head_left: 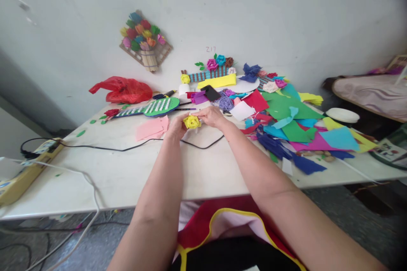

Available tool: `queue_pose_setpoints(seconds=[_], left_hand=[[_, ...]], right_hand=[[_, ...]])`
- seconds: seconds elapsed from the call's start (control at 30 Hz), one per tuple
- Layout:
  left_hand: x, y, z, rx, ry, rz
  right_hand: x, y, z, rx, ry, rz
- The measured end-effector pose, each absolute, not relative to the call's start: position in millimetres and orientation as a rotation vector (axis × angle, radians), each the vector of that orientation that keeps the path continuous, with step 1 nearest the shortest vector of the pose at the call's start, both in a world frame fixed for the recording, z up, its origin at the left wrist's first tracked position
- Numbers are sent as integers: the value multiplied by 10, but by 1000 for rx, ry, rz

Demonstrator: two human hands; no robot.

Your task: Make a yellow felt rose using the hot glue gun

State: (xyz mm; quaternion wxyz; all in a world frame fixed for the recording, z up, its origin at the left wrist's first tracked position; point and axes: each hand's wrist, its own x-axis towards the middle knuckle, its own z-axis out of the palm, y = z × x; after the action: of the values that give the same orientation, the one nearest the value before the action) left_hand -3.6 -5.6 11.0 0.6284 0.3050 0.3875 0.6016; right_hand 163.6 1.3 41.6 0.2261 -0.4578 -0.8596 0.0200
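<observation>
A yellow paper flower (192, 122) with folded, rose-like petals is held above the middle of the table. My left hand (177, 127) grips it from the left side, its fingers partly hidden behind the petals. From the right, my right hand (210, 115) is closed with its fingertips at the flower's upper edge. Pink paper sheets (151, 128) lie just left of my left hand. Beyond the hands is a green guitar-shaped craft (163, 106) with white strips and a red flower at its far end.
Coloured paper pieces (291, 108) cover the right of the table (127, 178). A black cord (121, 149) runs across to a power strip (32, 169) at left. Behind stand a red plastic bag (127, 90), a black phone (210, 92) and purple yarn (225, 102). A flower craft (144, 38) hangs on the wall.
</observation>
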Motion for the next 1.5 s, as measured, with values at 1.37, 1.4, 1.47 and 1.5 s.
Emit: queue_pose_setpoints(seconds=[1.37, 1.4, 1.47, 1.5], left_hand=[[-161, 5, -3, 1400, 877, 1197], [-163, 10, -7, 1406, 880, 1195], [-166, 17, -12, 1413, 880, 1193], [-168, 19, -15, 1413, 878, 1191]], right_hand=[[1886, 158, 381, -1078, -2147, 601], [1887, 155, 382, -1067, -2147, 597], [1890, 148, 386, -1050, -2151, 592], [1891, 145, 389, -1049, -2157, 593]])
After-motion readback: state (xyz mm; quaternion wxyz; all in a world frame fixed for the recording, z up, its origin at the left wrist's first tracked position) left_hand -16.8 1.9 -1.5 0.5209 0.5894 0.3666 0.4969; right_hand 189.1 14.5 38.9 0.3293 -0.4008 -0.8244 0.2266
